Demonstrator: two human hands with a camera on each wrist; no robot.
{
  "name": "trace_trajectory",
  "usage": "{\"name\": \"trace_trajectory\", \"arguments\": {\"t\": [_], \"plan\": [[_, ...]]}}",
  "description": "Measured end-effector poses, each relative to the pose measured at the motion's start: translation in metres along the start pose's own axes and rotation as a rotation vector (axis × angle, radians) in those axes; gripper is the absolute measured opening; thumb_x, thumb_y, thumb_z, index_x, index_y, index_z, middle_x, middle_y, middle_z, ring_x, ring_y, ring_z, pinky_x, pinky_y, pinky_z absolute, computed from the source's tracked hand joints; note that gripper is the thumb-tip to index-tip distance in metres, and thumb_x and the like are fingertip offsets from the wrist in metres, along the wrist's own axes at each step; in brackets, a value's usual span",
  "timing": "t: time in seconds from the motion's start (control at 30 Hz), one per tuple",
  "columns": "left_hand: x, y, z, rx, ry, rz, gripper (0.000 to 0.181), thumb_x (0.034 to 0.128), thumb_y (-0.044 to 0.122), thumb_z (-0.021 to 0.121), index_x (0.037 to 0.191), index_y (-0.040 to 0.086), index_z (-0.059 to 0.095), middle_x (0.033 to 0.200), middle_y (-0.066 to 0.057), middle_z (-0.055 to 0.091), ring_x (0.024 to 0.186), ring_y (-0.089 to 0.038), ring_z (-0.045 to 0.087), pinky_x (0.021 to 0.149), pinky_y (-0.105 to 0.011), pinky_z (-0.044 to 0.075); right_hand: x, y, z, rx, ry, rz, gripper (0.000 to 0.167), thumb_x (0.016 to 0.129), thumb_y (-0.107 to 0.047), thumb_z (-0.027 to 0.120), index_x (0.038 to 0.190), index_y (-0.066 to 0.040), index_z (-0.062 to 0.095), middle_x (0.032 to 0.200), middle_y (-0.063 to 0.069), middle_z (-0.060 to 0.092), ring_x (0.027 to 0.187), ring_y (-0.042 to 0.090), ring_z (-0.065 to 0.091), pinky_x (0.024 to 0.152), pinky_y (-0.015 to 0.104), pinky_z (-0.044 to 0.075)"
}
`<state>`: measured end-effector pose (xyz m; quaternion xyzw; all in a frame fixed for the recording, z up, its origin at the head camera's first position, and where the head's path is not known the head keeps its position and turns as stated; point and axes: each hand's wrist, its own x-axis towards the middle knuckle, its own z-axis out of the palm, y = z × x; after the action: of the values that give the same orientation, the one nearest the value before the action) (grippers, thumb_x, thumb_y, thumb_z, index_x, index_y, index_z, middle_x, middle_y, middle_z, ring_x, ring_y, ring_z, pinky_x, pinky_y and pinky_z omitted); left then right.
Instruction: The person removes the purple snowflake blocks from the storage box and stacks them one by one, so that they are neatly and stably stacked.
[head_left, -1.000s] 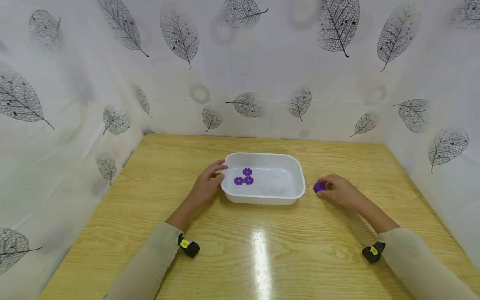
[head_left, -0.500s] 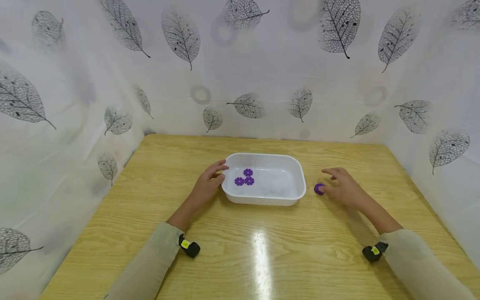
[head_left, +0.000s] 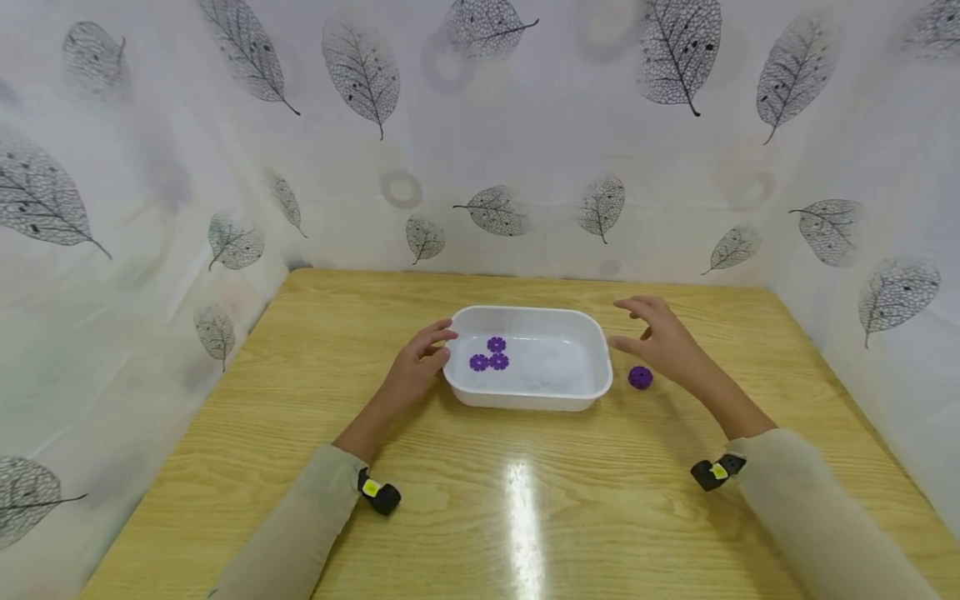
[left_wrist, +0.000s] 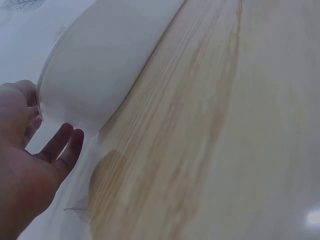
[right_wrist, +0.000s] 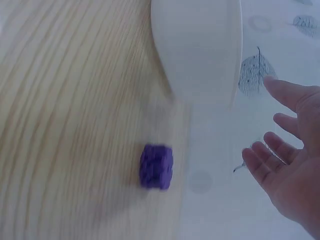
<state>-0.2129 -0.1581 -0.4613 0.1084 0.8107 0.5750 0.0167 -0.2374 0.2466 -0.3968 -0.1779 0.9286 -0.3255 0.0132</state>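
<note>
A white plastic tub (head_left: 528, 400) stands on the table, with a few purple flower-shaped discs (head_left: 497, 362) lying together in its left part. At the tub's left end, my left hand (head_left: 412, 367) rests its fingertips against the rim and outer wall, fingers loosely extended. My right hand (head_left: 663, 337) hovers near the right end with thumb and fingers spread and nothing between them. Below its thumb, a purple knobbly ball-like piece (head_left: 640, 377) sits on the tabletop. The right wrist view shows this purple piece (right_wrist: 156, 167) apart from the hand (right_wrist: 295, 150).
The wooden table (head_left: 450, 500) reaches back to a pale curtain (head_left: 525, 125) printed with leaves, which also hangs at both sides. Black wrist cameras are strapped at the left sleeve (head_left: 300, 517) and the right sleeve (head_left: 810, 500).
My right hand has let go of the purple ball-like piece, opened and moved up and left toward the tub's right end. The left hand and tub stay put.
</note>
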Motion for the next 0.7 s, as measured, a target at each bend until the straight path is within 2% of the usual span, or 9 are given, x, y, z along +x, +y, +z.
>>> {"name": "trace_trajectory", "arguments": {"t": [0.37,0.5,0.7], "plan": [[0.001,-0.001,0.001,-0.008,0.006,-0.017,0.032,0.1047,0.016,0.052,0.135,0.01,0.061,0.159,0.007,0.04,0.122,-0.029,0.058,0.1,-0.043,0.053,0.025,-0.029,0.033,0.034,-0.03,-0.098,0.062,0.094,-0.024,0.073,0.147,-0.003,0.048,0.145,0.02,0.046,0.124,0.037,0.05,0.082,0.039,0.05],[0.001,-0.001,0.001,-0.013,0.008,-0.02,0.032,0.1045,0.015,0.052,0.135,0.01,0.061,0.159,0.006,0.04,0.123,-0.03,0.058,0.101,-0.043,0.053,0.033,-0.042,0.047,0.041,-0.062,-0.101,0.061,0.093,-0.026,0.073,0.145,-0.005,0.051,0.141,0.018,0.051,0.124,0.037,0.052,0.086,0.041,0.05],[0.0,-0.001,0.001,-0.009,0.002,-0.012,0.033,0.1048,0.016,0.051,0.135,0.01,0.061,0.16,0.004,0.039,0.123,-0.03,0.058,0.099,-0.04,0.054,0.047,-0.058,0.071,0.035,-0.111,-0.154,0.058,0.093,-0.028,0.073,0.143,-0.005,0.053,0.137,0.019,0.056,0.123,0.035,0.055,0.093,0.048,0.052]]}}
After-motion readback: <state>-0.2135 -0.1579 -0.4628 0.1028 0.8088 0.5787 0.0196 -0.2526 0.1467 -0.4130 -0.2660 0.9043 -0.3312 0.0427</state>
